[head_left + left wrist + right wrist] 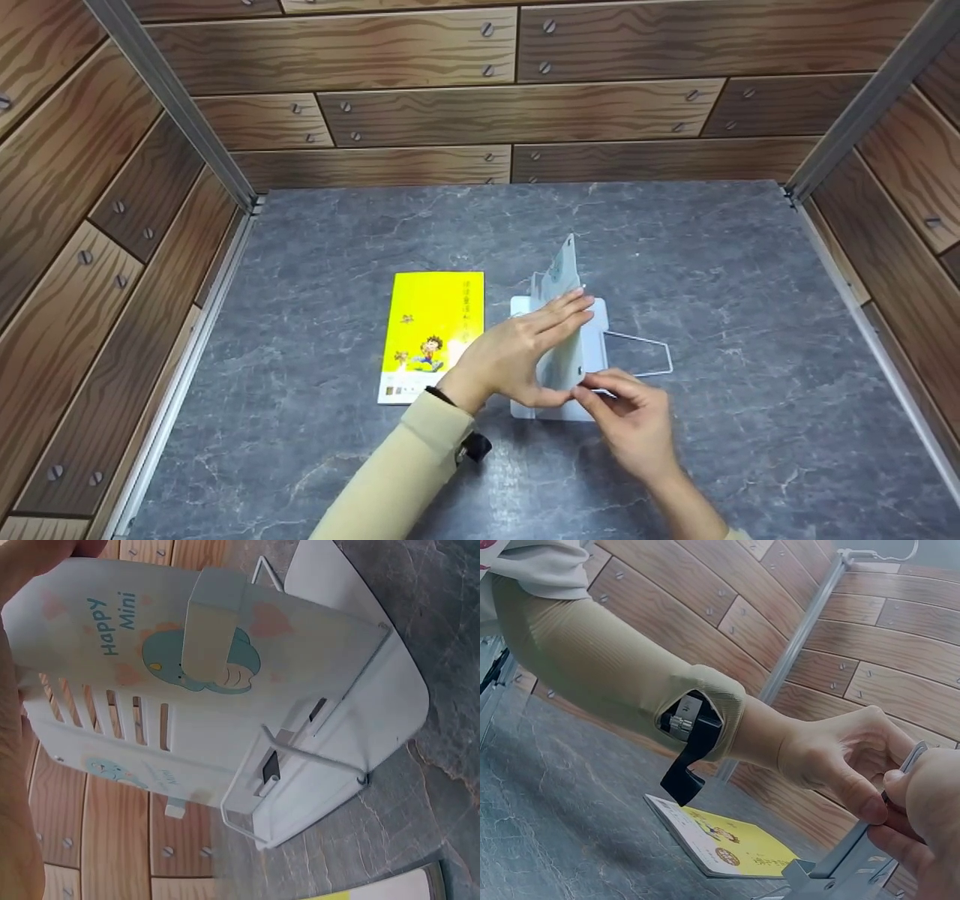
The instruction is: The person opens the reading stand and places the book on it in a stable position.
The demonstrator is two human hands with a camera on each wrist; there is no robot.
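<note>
A pale folding book stand (566, 262) has its panel raised on edge above a flat white base (595, 345). My left hand (517, 356) grips the panel from the left, fingers over its face and thumb at the near corner. At that same near edge, my right hand (637, 420) pinches the stand between thumb and fingers. In the left wrist view the panel (210, 727) shows slots, a blue cartoon dinosaur and the words "Happy Mini". A wire loop (670, 358) sticks out to the right of the base.
Left of the stand lies a yellow book (431, 315) with a cartoon child on its cover. Everything rests on a grey marbled tabletop (337, 225). Wood-patterned walls (420, 120) stand at the back and both sides, with metal rails (187, 97) at the corners.
</note>
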